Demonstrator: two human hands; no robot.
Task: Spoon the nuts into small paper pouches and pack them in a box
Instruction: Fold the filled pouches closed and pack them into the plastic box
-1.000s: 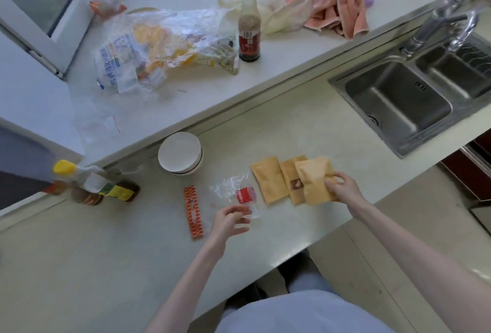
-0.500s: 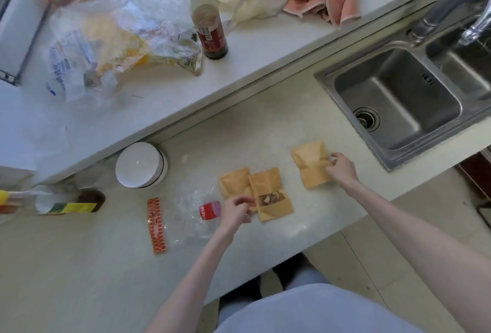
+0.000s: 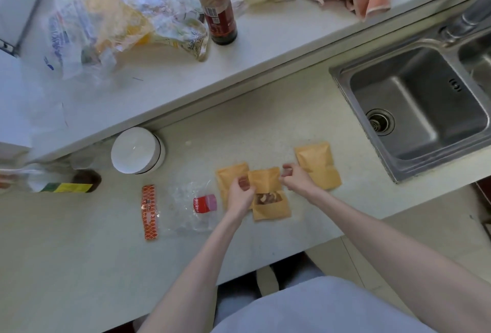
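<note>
Windowed pouch [image 3: 268,194] on tabletop [image 3: 265,133], left hand [image 3: 240,193] pinching at 9 o'clock, right hand [image 3: 296,177] pinching at 2 o'clock

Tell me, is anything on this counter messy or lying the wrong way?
Yes. A bottle with a dark cap lies on its side at the left edge. An empty clear wrapper lies crumpled beside the pouches, and a crinkled plastic bag sprawls on the upper ledge. No nuts look spilled; both hands hold the middle pouch.
</note>
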